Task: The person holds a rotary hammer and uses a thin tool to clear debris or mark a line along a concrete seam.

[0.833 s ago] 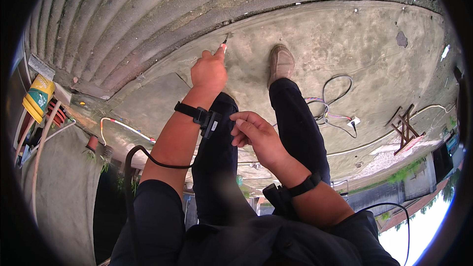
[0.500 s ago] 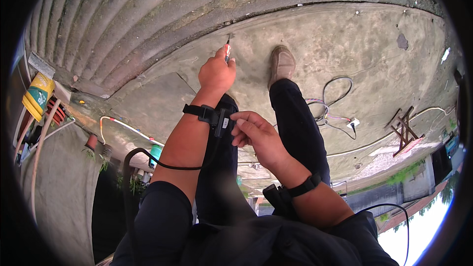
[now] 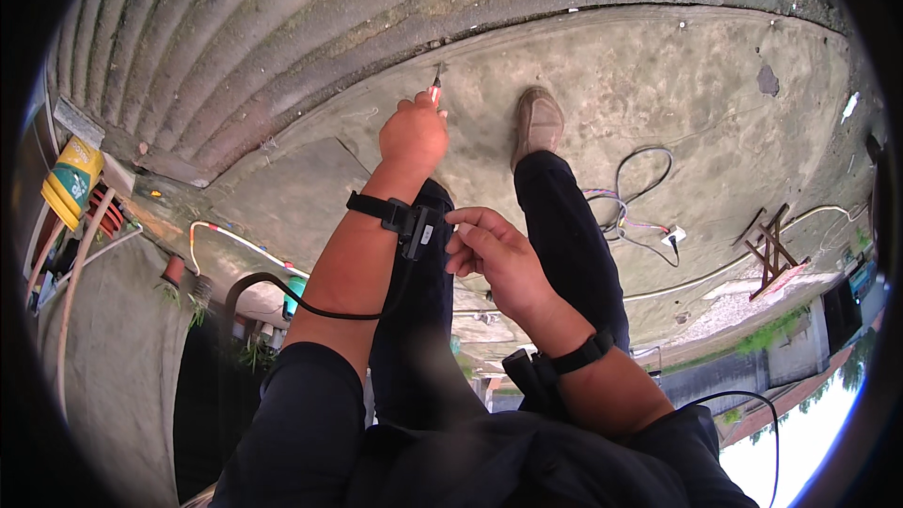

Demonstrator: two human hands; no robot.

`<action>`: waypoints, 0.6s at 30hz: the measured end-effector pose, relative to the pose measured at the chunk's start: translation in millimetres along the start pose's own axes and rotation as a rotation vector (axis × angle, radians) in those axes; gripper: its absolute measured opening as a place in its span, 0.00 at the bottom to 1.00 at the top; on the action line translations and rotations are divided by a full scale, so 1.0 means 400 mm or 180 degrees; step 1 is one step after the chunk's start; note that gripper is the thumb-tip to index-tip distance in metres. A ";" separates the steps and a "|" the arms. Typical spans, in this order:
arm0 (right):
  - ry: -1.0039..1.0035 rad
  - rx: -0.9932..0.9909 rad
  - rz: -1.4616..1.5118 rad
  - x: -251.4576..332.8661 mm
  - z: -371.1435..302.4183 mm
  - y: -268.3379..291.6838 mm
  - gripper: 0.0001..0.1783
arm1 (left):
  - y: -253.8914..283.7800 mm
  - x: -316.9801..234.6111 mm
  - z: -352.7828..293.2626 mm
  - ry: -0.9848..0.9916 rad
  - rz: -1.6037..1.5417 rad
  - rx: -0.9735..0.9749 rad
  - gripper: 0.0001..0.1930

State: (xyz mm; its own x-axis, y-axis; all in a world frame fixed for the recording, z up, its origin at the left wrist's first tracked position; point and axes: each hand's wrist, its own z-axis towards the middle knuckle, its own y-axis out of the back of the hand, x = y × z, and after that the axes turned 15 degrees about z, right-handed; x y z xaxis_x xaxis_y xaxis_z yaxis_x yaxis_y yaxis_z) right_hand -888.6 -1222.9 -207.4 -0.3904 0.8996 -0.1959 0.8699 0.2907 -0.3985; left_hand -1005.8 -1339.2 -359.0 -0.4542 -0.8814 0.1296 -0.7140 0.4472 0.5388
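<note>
My left hand (image 3: 414, 138) reaches out ahead over the concrete, its fingers wrapped round a screwdriver (image 3: 435, 88) with a red and whitish handle. The thin dark tip points away from me, towards a small mark in the concrete; whether it touches cannot be made out. Nearer to me, my right hand (image 3: 503, 268) hovers in front of my knees beside my left forearm. Its fingers are curled, with thumb and forefinger close together; anything between them is too small to name. A black strap with a small box (image 3: 404, 223) sits on my left wrist.
Ridged grey sheets (image 3: 235, 47) lie beyond the concrete (image 3: 649, 85). My brown shoe (image 3: 541, 122) stands right of the screwdriver. A looped cable (image 3: 621, 198) runs to a white socket (image 3: 673, 236). Farther right is a wooden folding stand (image 3: 773, 249); a yellow-green container (image 3: 71, 183) is at the left.
The left hand has turned slightly round the screwdriver, so less of the handle shows. My right hand has shifted very little.
</note>
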 end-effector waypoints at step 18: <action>0.0023 -0.0010 0.0075 0.005 0.007 -0.001 0.15 | -0.005 0.013 -0.006 0.0382 -0.0873 -0.0400 0.21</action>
State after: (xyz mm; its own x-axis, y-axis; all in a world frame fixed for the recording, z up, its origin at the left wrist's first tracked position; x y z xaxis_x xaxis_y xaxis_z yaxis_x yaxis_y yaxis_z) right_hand -890.4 -1222.1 -210.2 -0.3676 0.9085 -0.1987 0.8798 0.2705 -0.3909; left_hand -1005.6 -1344.9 -357.4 -0.1825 -0.9815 0.0586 -0.7262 0.1747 0.6649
